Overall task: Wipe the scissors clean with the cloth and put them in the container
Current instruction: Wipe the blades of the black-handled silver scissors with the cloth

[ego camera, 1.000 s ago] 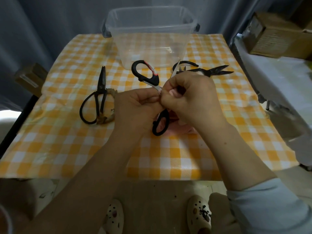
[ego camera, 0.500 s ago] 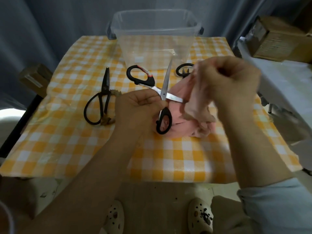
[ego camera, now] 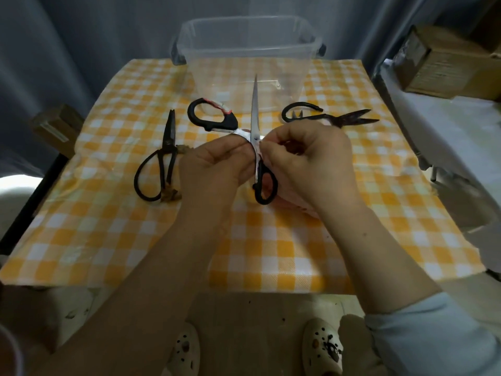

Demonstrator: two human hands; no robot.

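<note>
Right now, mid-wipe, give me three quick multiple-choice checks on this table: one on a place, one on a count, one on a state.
1. Where does the clear container stand?
A. At the table's far edge
B. On the floor
C. At the near left corner

2. How many pairs of scissors show?
A. Two
B. Three
C. Five

3. How are the held scissors set?
A. Shut
B. Spread open
C. Lying in the container

1 A: it sits beyond the left hand and the right hand, which grips the pink cloth.
2 B: one held, a black pair left, a dark pair right.
3 B: its handles point apart.
</note>
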